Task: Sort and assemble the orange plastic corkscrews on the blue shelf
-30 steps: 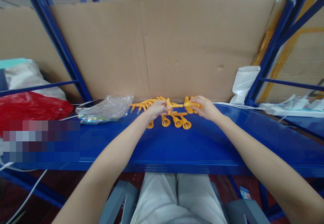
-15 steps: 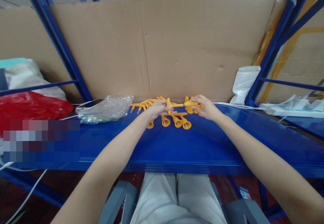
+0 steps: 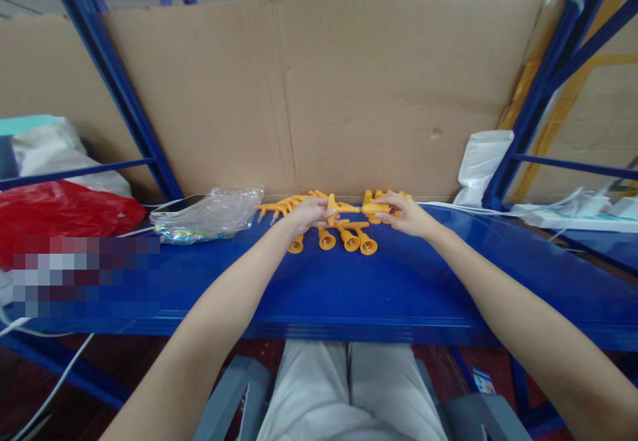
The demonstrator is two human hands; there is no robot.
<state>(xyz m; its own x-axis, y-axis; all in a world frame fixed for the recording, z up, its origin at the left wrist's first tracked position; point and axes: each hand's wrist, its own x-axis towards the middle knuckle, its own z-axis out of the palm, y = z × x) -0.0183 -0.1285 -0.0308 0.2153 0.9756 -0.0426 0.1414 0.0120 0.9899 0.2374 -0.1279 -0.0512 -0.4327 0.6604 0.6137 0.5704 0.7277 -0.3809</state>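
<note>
My left hand (image 3: 310, 213) is closed on the T-shaped handle of a yellow corkscrew (image 3: 349, 208), whose twisted shaft points right. At the shaft's far end, my right hand (image 3: 403, 214) grips a yellow ribbed sleeve (image 3: 373, 208) between thumb and fingers. Shaft and sleeve are in line; whether they are joined I cannot tell. In front of my hands lie several yellow corkscrews with bell-shaped ends (image 3: 351, 242), openings toward me. Left of my left hand is a heap of yellow T-handled screws (image 3: 279, 206) with metal spiral tips. More yellow sleeves (image 3: 369, 196) stand behind my right fingers.
A clear plastic bag (image 3: 209, 212) lies left on the blue shelf (image 3: 339, 295). Beyond it is a red bag (image 3: 64, 218). Cardboard (image 3: 349, 95) walls the back. A white packet (image 3: 482, 167) leans at the right post, beside cables and a power strip (image 3: 578, 216).
My right fingers have shifted their hold around the yellow sleeve and come slightly lower, showing more sleeves behind. My left hand keeps its place on the handle.
</note>
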